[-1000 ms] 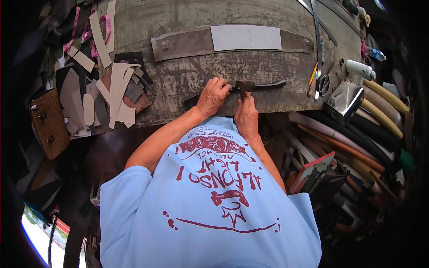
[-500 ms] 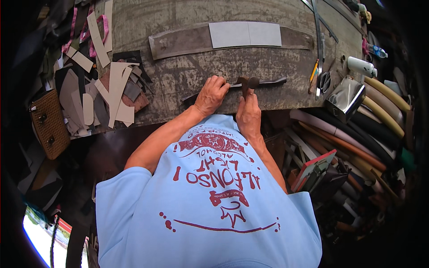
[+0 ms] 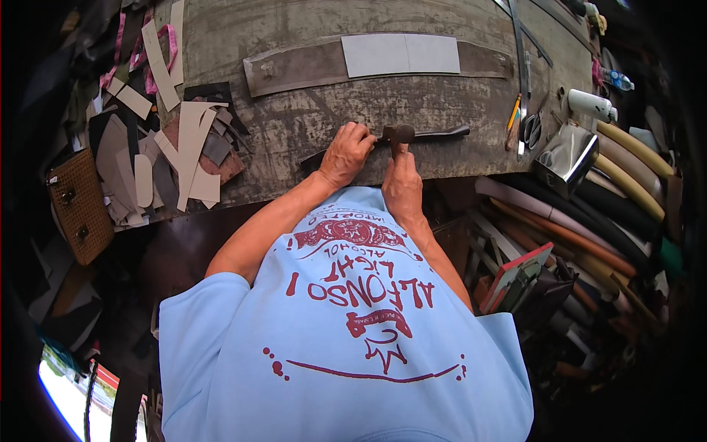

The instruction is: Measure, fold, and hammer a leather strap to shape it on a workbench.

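Observation:
A long dark strip [image 3: 446,132] lies along the front of the worn workbench [image 3: 288,118]. My left hand [image 3: 345,153] is closed on that strip, pressing near its middle, with the strip's left end showing past the wrist. My right hand [image 3: 403,184] grips the handle of a hammer [image 3: 398,135], whose head sits over the strip just right of my left fingers. Whether the head touches the strip I cannot tell. Above them lies a long brown curved piece [image 3: 294,72] with a pale sheet [image 3: 400,54] on it.
Leather and card scraps [image 3: 195,155] crowd the bench's left side, beside a woven brown piece [image 3: 81,210]. On the right are steel rulers [image 3: 524,74], a pencil [image 3: 515,110], scissors [image 3: 532,131], a white cylinder [image 3: 589,103] and a metal container [image 3: 565,160]. Material rolls [image 3: 574,228] lie below.
My right hand and the hammer have shifted slightly up and left in small movements. My left hand stays on the strip, moved only a little.

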Motion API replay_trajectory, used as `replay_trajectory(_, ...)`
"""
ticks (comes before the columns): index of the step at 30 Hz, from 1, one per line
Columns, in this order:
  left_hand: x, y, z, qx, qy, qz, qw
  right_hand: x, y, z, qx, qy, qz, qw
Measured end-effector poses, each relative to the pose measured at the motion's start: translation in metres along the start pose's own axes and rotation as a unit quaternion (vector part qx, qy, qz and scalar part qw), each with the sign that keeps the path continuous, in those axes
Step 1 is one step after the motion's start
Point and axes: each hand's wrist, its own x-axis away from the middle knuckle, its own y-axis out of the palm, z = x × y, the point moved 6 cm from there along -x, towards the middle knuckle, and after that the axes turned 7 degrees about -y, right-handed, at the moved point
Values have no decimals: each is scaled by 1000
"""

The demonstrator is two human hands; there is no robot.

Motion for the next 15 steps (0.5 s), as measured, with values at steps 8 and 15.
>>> replay_trajectory(8,3,-5,-4,19,-13,2,1000,-2,2,5,0,-6,-8,1000)
replay_trajectory(15,-1,-8,-3,20,-11,2,1000,4,12,4,27,11,-2,1000)
